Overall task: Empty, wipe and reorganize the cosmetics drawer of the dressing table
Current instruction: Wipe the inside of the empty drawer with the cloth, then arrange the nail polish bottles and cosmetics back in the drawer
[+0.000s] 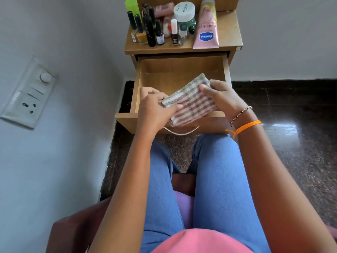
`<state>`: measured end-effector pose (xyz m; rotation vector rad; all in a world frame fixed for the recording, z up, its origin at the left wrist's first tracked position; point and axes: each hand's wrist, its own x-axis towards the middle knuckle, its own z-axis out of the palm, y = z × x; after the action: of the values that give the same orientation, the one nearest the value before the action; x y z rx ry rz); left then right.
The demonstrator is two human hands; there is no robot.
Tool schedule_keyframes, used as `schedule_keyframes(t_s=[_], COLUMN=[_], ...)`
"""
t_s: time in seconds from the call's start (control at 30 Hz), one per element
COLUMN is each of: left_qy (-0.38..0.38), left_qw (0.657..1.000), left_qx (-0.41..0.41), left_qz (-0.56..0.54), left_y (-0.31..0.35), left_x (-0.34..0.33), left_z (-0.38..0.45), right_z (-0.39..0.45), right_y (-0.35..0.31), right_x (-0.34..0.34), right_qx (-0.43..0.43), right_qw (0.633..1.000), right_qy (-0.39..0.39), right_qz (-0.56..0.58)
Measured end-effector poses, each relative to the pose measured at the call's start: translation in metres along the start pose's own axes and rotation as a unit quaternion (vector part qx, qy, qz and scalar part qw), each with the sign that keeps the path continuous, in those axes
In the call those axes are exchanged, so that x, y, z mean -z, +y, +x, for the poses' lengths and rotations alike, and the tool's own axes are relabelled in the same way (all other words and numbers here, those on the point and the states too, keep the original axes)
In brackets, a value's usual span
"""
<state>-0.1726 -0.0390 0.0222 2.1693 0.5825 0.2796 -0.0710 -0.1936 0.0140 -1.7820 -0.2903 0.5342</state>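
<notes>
The wooden drawer (182, 67) of the dressing table is pulled out towards me and nothing lies in it. Over its front edge I hold a folded grey-and-white checked cloth (193, 101) with both hands. My left hand (155, 108) grips the cloth's left end and my right hand (218, 96) grips its right end. On the table top (228, 33) above the drawer stand several cosmetics: nail polish bottles (141, 31), a black tube (150, 31), a white-lidded jar (184, 10) and a pink Vaseline tube (207, 28).
A metal handle (180, 131) hangs on the drawer front near my knees. A white wall with a switch and socket panel (29, 94) is on the left. Dark polished stone floor (291, 115) spreads to the right. I sit on a brown chair (73, 229).
</notes>
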Motion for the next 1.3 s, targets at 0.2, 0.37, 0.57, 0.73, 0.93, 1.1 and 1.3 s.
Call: schedule_keyframes(t_s=[0.2,0.37,0.57,0.73,0.93,1.1,1.3], left_qy=[-0.152,-0.043,-0.143,-0.177,-0.211,-0.211,-0.166], left_qw=[0.896,0.878,0.916,0.949,0.959,0.964,0.979], left_qx=[0.178,0.207,0.137,0.057,0.035,0.03,0.029], left_qz=[-0.377,-0.428,-0.349,-0.256,-0.184,-0.156,-0.118], left_y=[0.01,0.03,0.05,0.063,0.077,0.081,0.07], left_x=[-0.016,-0.041,-0.064,-0.07,-0.075,-0.082,-0.088], left_z=[0.008,0.025,0.041,0.065,0.096,0.111,0.127], right_z=[0.008,0.003,0.029,0.073,0.151,0.197,0.183], right_y=[-0.001,0.013,0.006,-0.01,-0.033,-0.03,-0.021], right_x=[0.0,0.0,0.016,0.07,0.115,0.118,0.102], right_qx=[-0.141,-0.166,-0.101,-0.001,0.056,-0.046,0.096], right_qw=[0.932,0.864,0.932,0.934,0.956,0.969,0.871], right_qy=[-0.027,-0.009,0.122,0.269,0.225,0.206,0.282], right_qz=[0.332,0.475,0.326,0.237,0.179,-0.127,-0.39])
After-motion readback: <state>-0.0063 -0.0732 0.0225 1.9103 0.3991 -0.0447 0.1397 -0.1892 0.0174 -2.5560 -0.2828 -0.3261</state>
